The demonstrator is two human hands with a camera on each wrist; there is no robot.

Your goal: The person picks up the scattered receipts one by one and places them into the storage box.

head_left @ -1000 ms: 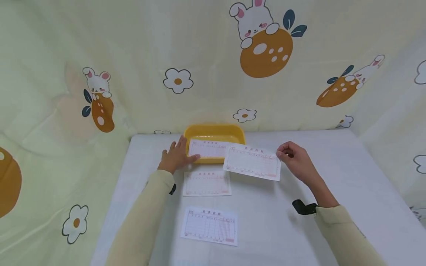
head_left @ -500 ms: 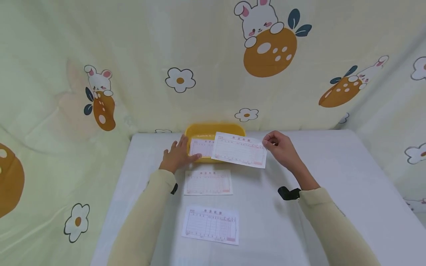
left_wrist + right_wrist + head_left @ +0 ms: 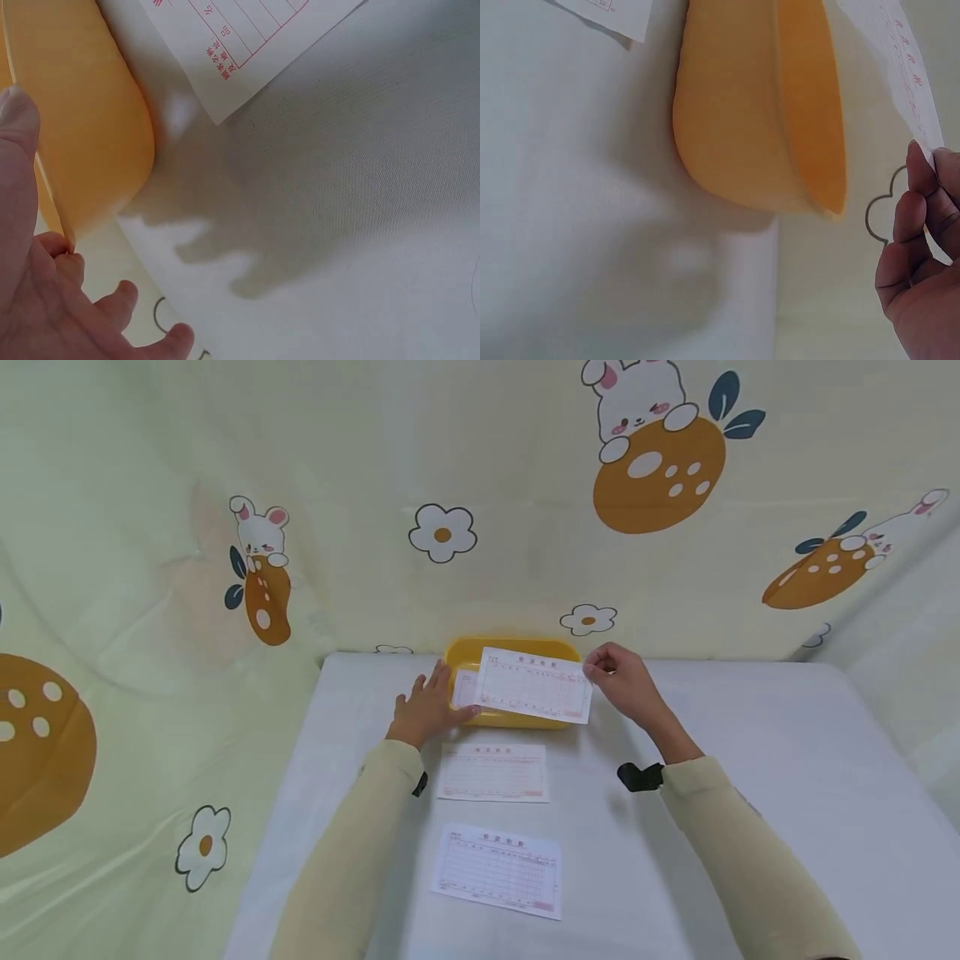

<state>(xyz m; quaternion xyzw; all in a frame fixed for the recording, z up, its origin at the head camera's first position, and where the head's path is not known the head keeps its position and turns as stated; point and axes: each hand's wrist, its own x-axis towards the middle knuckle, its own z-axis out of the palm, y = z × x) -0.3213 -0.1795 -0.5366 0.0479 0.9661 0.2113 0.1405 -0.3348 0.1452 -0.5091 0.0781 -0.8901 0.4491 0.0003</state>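
Observation:
My right hand (image 3: 624, 683) pinches the right edge of a printed receipt slip (image 3: 534, 685), which hangs slightly tilted over a yellow plastic tray (image 3: 517, 721). Inside the tray lies another slip (image 3: 464, 688), mostly covered by the held one. At the tray's front left corner, my left hand (image 3: 426, 710) rests with its fingers spread, the thumb (image 3: 19, 120) on the rim. In the right wrist view, thumb and fingertips (image 3: 919, 165) meet at the held slip's edge, beyond the tray's end.
Two more slips lie on the white table in front of the tray, a nearer one (image 3: 497, 870) and a farther one (image 3: 492, 772). A patterned curtain (image 3: 510, 568) hangs behind the table and along its sides.
My right hand has carried the slip left and away from me, from the tray's front right to over the tray. My left hand has stayed at the tray; the head view has shifted slightly.

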